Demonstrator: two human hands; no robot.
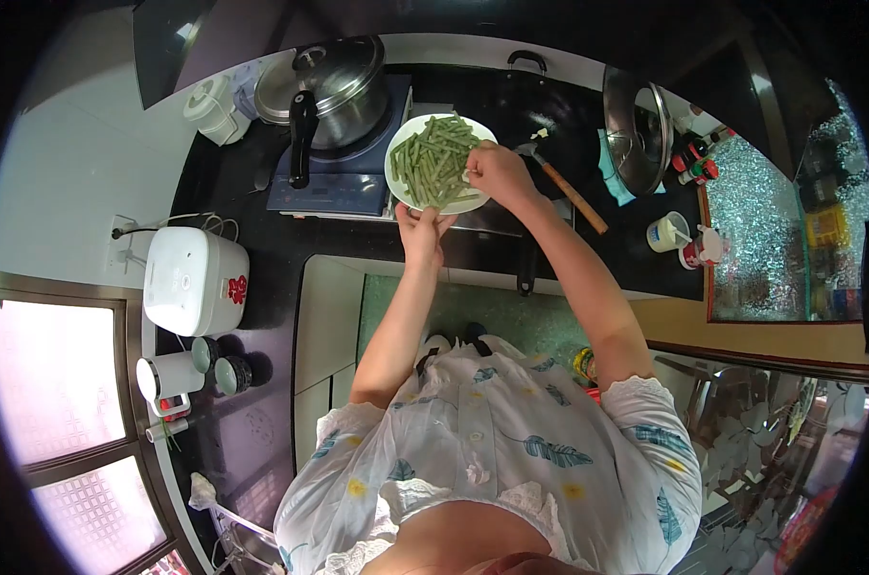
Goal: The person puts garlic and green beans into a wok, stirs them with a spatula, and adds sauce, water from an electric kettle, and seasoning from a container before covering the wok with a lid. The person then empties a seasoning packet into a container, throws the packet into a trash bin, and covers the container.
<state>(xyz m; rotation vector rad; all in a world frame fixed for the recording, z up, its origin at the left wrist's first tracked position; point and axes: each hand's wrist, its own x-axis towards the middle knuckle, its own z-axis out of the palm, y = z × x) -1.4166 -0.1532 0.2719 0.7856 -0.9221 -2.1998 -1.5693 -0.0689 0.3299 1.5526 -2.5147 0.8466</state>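
Note:
A white plate (392,182) heaped with cut green beans (434,158) is held up above the counter between the cooktop and the wok. My left hand (423,233) grips the plate's near edge from below. At the right rim is my right hand (500,174), its fingers closed at the plate's edge; whether they also pinch a bean is too small to tell. Just right of that hand, a spatula with a wooden handle (574,198) lies across the dark wok (549,110), where small pale pieces show.
A pressure cooker (348,96) stands on the induction cooktop (327,198) at the left, its black handle pointing toward me. The rice cooker (190,278) and cups sit further left. A glass lid (638,139), seasoning jars (666,233) and bottles stand at the right.

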